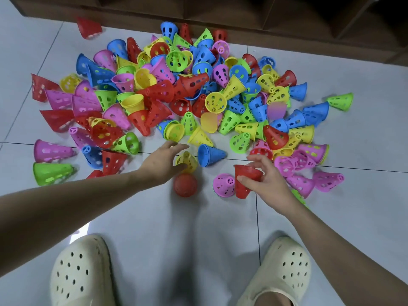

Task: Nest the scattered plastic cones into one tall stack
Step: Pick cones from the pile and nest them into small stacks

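Over tiled floor (198, 228), right hand (262, 184) grips red cone (244, 180)

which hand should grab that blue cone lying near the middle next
Left. The left hand is beside the blue cone and grips only a yellow cone. The right hand already holds the red cone, probably the stack's start.

Both forearms are bare, with no sleeves, watch or rings in view, down to the left hand (162, 164) and the right hand (263, 182). On the feet sit a pair of cream foam clogs (80, 270), rounded at the toe and pierced with small oval vent holes (the right one partly cut off by the frame edge).
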The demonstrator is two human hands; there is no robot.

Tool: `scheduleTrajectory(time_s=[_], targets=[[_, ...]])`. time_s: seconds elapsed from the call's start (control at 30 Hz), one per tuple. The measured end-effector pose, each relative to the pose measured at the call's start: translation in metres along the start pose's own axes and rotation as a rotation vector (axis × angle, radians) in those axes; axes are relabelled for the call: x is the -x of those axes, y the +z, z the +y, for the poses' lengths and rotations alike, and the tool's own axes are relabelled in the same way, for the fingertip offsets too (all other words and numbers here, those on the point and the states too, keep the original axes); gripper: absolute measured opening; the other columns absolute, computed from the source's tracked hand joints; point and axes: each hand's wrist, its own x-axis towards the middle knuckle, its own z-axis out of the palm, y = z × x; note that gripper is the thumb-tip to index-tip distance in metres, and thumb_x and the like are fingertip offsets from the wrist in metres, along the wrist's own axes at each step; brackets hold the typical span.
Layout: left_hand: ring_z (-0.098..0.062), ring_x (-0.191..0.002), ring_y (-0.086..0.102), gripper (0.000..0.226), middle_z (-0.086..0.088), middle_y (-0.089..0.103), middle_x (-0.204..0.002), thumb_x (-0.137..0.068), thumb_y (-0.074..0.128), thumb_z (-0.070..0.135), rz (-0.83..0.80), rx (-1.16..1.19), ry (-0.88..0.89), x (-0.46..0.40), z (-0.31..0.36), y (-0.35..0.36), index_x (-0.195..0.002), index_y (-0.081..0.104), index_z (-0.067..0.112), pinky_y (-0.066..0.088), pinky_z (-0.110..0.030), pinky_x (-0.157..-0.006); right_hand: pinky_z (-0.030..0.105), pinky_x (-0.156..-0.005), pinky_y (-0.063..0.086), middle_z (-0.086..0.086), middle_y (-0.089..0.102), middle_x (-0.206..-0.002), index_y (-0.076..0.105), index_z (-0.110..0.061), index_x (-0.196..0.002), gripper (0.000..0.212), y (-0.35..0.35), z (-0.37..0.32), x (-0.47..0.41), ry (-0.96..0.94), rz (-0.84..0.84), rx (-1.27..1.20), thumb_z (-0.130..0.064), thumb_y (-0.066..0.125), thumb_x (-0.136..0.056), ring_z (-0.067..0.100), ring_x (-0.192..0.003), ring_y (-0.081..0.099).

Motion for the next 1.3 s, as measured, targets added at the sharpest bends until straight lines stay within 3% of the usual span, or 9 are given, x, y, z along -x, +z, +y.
scheduleTrajectory(time_s=[0.1, 0.17, 0.33, 0.47, 0.63, 0.9, 0.97, 1.13, 1.3], targets=[[-0.026, -0.118, 0.056, 0.06, -0.003, 0.052, -0.134, -0.091, 0.071, 0.039, -0.032, -0.095, 0.054, -0.017, 0.008, -0.002, -0.146, 0.048, 0.033, 0.05, -0.04, -0.093, 0.032, -0.08, 0.06, 0.009, 0.062, -0.12, 0.05, -0.028, -0.133, 0.07, -0.002, -0.002, 0.003, 0.022, 0.02, -0.054, -0.011, 0.086, -0.075, 0.017, -0.09, 0.07], [-0.027, -0.116, 0.058, 0.054, -0.003, 0.056, -0.13, -0.091, 0.071, 0.038, -0.045, -0.131, 0.062, -0.022, 0.008, -0.001, -0.142, 0.054, 0.03, 0.051, -0.042, -0.093, 0.036, -0.081, 0.061, 0.011, 0.065, -0.116, 0.046, -0.025, -0.139, 0.076, -0.003, 0.0, 0.003, 0.041, 0.024, -0.084, -0.007, 0.085, -0.076, 0.022, -0.093, 0.071], [-0.028, -0.109, 0.061, 0.045, -0.002, 0.062, -0.12, -0.09, 0.071, 0.033, -0.072, -0.198, 0.025, -0.018, 0.001, 0.0, -0.134, 0.06, 0.026, 0.052, -0.04, -0.087, 0.039, -0.08, 0.061, 0.007, 0.073, -0.101, 0.051, -0.031, -0.129, 0.065, -0.002, 0.002, 0.004, 0.011, 0.028, 0.071, -0.028, 0.087, -0.075, 0.024, -0.092, 0.072], [-0.028, -0.11, 0.062, 0.048, -0.002, 0.061, -0.125, -0.089, 0.073, 0.029, -0.061, -0.179, -0.018, -0.007, -0.01, -0.002, -0.135, 0.061, 0.025, 0.053, -0.04, -0.088, 0.036, -0.052, 0.055, -0.003, 0.066, -0.109, 0.04, -0.035, -0.12, 0.064, 0.003, -0.002, 0.005, 0.03, -0.014, 0.138, -0.035, 0.086, -0.075, 0.024, -0.07, 0.072], [-0.028, -0.112, 0.063, 0.051, -0.002, 0.065, -0.127, -0.086, 0.075, 0.028, -0.024, -0.156, -0.051, 0.016, -0.029, -0.001, -0.134, 0.06, 0.019, 0.051, -0.035, -0.088, 0.035, -0.076, 0.055, -0.006, 0.067, -0.098, 0.044, -0.026, -0.103, 0.065, 0.005, 0.0, 0.005, 0.006, -0.071, 0.429, -0.054, 0.088, -0.064, 0.008, -0.084, 0.067], [-0.019, -0.097, 0.061, 0.044, 0.0, 0.067, -0.107, -0.085, 0.079, 0.036, 0.259, 0.17, -0.198, 0.061, -0.043, 0.002, -0.121, 0.063, 0.016, 0.053, -0.04, -0.086, 0.031, -0.077, 0.055, -0.008, 0.067, -0.095, 0.064, -0.03, -0.104, 0.054, 0.001, -0.017, -0.001, -0.094, 0.04, 0.499, -0.056, 0.087, -0.062, 0.008, -0.083, 0.065], [-0.015, -0.094, 0.06, 0.043, 0.003, 0.066, -0.107, -0.086, 0.078, 0.038, 0.301, 0.242, -0.198, 0.069, -0.036, -0.003, -0.119, 0.063, 0.018, 0.052, -0.034, -0.082, 0.033, -0.078, 0.054, -0.009, 0.067, -0.095, 0.066, -0.03, -0.105, 0.055, -0.002, -0.019, -0.002, -0.107, 0.052, 0.58, -0.059, 0.085, -0.062, 0.011, -0.087, 0.064], [-0.002, -0.094, 0.063, 0.043, 0.011, 0.07, -0.108, -0.081, 0.082, 0.034, 0.296, 0.34, -0.109, 0.074, -0.004, -0.012, -0.115, 0.066, 0.014, 0.043, -0.007, -0.08, 0.036, -0.081, 0.053, -0.003, 0.064, -0.107, 0.062, -0.027, -0.113, 0.063, 0.009, -0.017, -0.008, -0.081, 0.025, 0.822, -0.061, 0.083, -0.064, 0.021, -0.098, 0.062], [-0.006, -0.096, 0.068, 0.034, 0.015, 0.072, -0.099, -0.077, 0.087, 0.031, 0.125, 0.406, 0.007, 0.065, 0.018, -0.01, -0.102, 0.066, 0.022, 0.051, -0.018, -0.086, 0.036, -0.083, 0.047, 0.001, 0.058, -0.117, 0.054, -0.024, -0.121, 0.063, 0.027, 0.001, -0.021, -0.084, -0.111, 0.968, -0.053, 0.08, -0.071, 0.028, -0.106, 0.06]])
